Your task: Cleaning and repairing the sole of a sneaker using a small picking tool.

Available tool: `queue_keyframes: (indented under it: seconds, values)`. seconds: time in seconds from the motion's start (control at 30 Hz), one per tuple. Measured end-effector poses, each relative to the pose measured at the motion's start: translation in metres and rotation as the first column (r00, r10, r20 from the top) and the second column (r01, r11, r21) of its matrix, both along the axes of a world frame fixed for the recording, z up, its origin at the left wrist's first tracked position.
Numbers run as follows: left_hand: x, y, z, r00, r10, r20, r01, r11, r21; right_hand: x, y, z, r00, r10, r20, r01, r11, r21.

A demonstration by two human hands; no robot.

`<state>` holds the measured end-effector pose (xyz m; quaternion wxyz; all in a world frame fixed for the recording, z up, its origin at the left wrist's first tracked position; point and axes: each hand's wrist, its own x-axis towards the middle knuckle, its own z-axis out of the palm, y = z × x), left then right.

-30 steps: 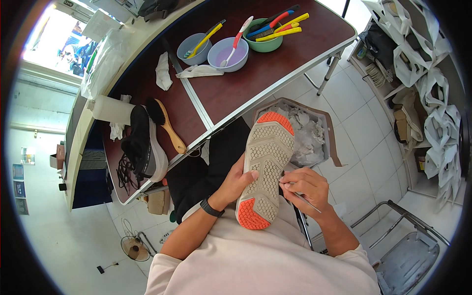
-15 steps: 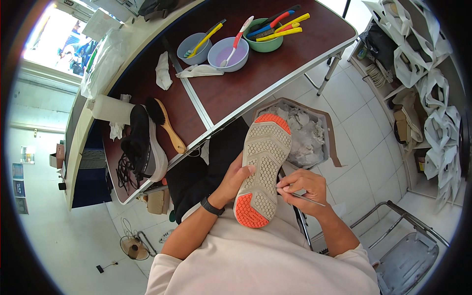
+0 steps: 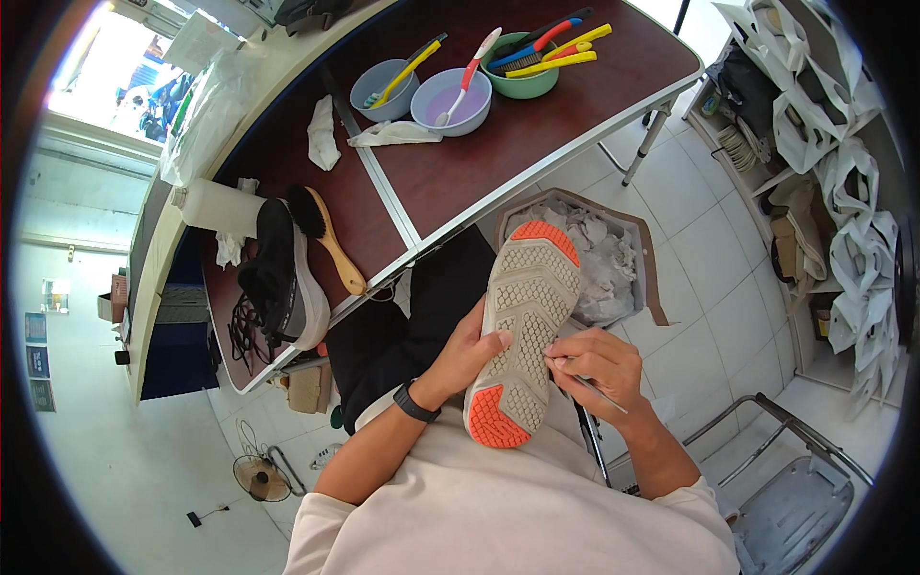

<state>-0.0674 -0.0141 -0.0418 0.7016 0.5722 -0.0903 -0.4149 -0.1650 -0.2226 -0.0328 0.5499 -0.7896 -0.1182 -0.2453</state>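
Observation:
My left hand (image 3: 470, 350) grips a shoe (image 3: 527, 307) by its side, thumb on the sole. The sole faces up, beige with a honeycomb tread and orange patches at both ends. Pinched in my right hand (image 3: 599, 369) is a thin metal pick (image 3: 604, 396), its near end sticking out past the palm. The fingertips are at the sole's right edge; the tool's working tip is too small to make out. On the table at the left, a black shoe (image 3: 278, 259) with a pale sole and loose laces lies beside a wooden-handled brush (image 3: 335, 251).
A dark red table (image 3: 565, 125) carries a grey bowl (image 3: 393, 107), a lilac bowl (image 3: 470, 120) and a green bowl (image 3: 522, 88) with brushes, plus a white bottle (image 3: 218, 208). Below it stands a lined box (image 3: 648, 278) of crumpled scraps. A metal chair (image 3: 800, 503) is at right.
The shoe and both hands have shifted slightly to the right in the picture. Both grips are unchanged, and the right fingers stay at the sole's edge.

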Motion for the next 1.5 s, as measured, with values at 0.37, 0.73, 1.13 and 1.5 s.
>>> queue_keyframes:
  seconds: [0.37, 0.73, 1.13, 1.5]
  values:
    - [-0.001, -0.002, 0.001, 1.000, -0.017, 0.022, 0.018, 1.000, -0.014, 0.006, -0.011, -0.003, 0.996, 0.090, -0.006, -0.090, 0.996, 0.017]
    - [-0.003, -0.005, 0.002, 0.999, 0.002, 0.046, -0.002, 1.000, 0.004, 0.005, -0.007, 0.000, 0.997, 0.054, -0.051, -0.051, 0.997, 0.060]
    - [-0.002, -0.008, 0.003, 0.999, 0.006, 0.050, -0.006, 1.000, 0.011, -0.004, 0.004, 0.004, 0.992, -0.075, -0.099, 0.080, 0.996, 0.049]
    - [0.001, -0.005, 0.001, 0.999, 0.007, 0.033, -0.008, 1.000, 0.010, -0.012, 0.002, 0.010, 0.993, 0.014, -0.116, -0.007, 0.998, 0.060]
